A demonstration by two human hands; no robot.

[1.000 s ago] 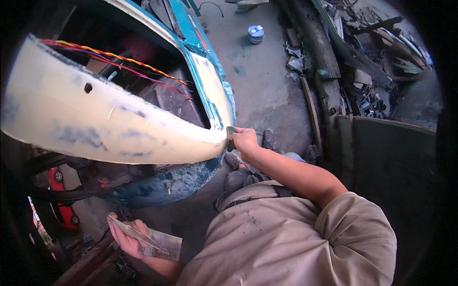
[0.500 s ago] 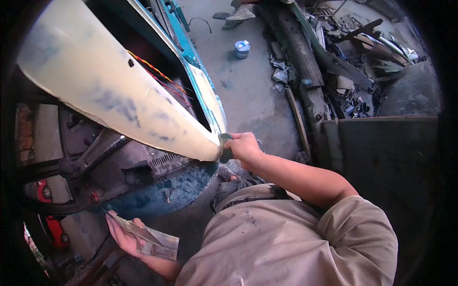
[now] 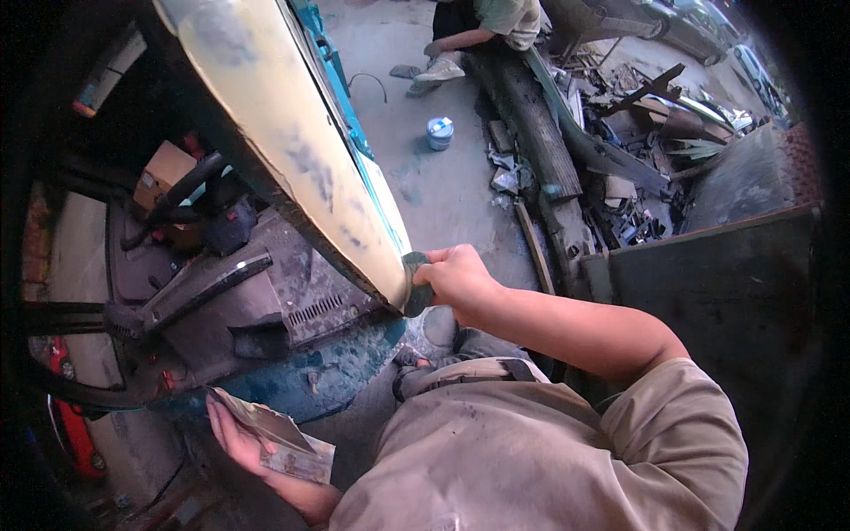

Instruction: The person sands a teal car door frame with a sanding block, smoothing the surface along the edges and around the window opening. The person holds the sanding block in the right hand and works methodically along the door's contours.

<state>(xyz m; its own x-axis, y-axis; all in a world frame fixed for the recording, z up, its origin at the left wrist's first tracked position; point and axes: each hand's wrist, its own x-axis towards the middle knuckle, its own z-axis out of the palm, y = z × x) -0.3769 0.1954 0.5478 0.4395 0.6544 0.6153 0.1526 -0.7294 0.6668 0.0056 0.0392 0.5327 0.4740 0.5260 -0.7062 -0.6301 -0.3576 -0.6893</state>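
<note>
A long cream-coloured vehicle panel (image 3: 266, 80) with grey smudges slants from the upper left to a narrow end at the middle. There my right hand (image 3: 462, 281) pinches a dark green flat piece (image 3: 416, 281), which looks like a filler spreader, pressed against the panel's end. At the lower left, palm up, my left hand (image 3: 235, 438) grips a thin, stained flat plate (image 3: 305, 462). A second thin blade-like sheet (image 3: 266, 419) lies across that plate; whether it is a separate piece I cannot tell. Some of the left fingers are hidden beneath.
Left of the panel is a dusty vehicle interior with a steering wheel (image 3: 190, 188) and a cardboard box (image 3: 166, 170). A blue tub (image 3: 440, 133) stands on the floor. Near a log (image 3: 540, 124) sits another person (image 3: 505, 19). Scrap (image 3: 646, 186) and a dark metal sheet (image 3: 708, 283) lie right.
My view has shifted, and the panel now appears narrower and more edge-on. More of the vehicle interior and the other person show. The green piece stays at the panel's end.
</note>
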